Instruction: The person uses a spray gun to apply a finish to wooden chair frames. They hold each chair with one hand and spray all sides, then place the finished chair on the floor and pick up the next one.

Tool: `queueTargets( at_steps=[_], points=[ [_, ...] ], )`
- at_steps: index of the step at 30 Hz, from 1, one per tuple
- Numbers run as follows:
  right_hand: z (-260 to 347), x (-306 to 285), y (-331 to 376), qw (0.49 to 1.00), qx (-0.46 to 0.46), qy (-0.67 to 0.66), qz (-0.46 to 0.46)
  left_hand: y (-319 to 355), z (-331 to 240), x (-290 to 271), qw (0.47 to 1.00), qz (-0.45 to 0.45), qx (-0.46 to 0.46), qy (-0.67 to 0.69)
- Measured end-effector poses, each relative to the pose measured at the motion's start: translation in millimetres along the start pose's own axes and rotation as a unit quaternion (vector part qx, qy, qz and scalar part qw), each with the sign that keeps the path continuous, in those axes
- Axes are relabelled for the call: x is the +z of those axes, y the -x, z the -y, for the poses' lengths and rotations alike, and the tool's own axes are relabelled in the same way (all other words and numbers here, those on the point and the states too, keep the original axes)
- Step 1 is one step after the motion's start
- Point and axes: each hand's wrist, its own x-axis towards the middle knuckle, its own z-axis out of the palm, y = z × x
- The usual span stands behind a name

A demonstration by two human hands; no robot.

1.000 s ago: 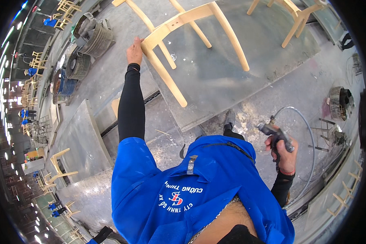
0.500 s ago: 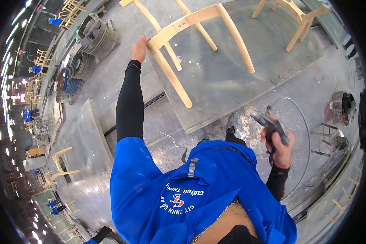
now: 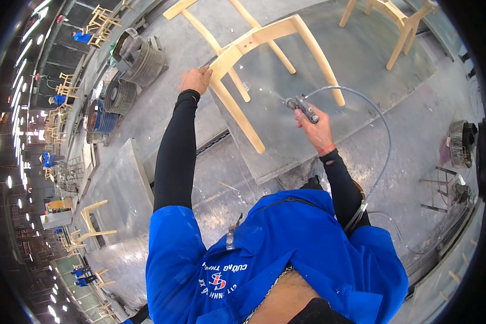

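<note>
A pale wooden chair frame point(image 3: 236, 116) with a curved rail and several legs rests on the flat grey board ahead of me. At its left corner, the fingertips of my left hand point(image 3: 196, 80) grip the wood where rail and leg meet. My right hand point(image 3: 316, 129) is wrapped round a metal spray gun point(image 3: 302, 108) held over the board, between the frame's two nearer legs. Its nozzle points up and left toward the rail, and a faint mist shows in front of it. A clear grey hose point(image 3: 384, 121) loops from the gun down beside my right forearm.
The grey board point(image 3: 286, 162) ends close in front of my feet. Another chair frame point(image 3: 397, 24) stands at its far right. Grimy metal drums point(image 3: 146, 63) line the left, near a low panel point(image 3: 121, 178). At right are a bucket point(image 3: 460, 144) and a metal stand point(image 3: 443, 186).
My right hand has swung the spray gun from low on the right up and left over the board, and mist now shows. My left hand stays at the chair frame's corner.
</note>
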Motion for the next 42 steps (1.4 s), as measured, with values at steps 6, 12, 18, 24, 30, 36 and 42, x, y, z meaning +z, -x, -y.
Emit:
queueTargets(
  at_steps=[6,12,18,24,30,36,42],
  points=[
    [-21.0,-18.1,-23.3,0.963,0.104,0.246,0.041,-10.9,-12.5,6.8,0.997,0.042,-0.032,0.054],
    [10.8,-36.6,-33.6,0.957,-0.145,0.235,-0.084,-17.7,-25.8,8.9,0.995,0.049,-0.060,0.066],
    [1.5,-64.5,-55.5,0.935,-0.095,0.330,-0.091,-25.3,-38.7,9.3,0.997,0.021,-0.014,0.072],
    [-17.0,-98.2,-43.5,0.899,-0.028,0.434,-0.052,-36.1,-34.9,22.9,0.994,-0.017,0.019,0.110],
    [94.6,-138.6,3.1,0.987,0.015,0.158,-0.017,-29.8,-36.3,37.2,0.979,-0.067,0.045,0.185],
    [227.7,-206.1,58.9,0.986,-0.066,0.065,-0.139,-1.8,-47.8,46.4,0.959,-0.138,0.043,0.246],
    [247.7,-299.7,104.0,0.947,0.149,0.222,-0.181,21.0,-73.5,44.8,0.947,-0.124,-0.009,0.297]
  ],
)
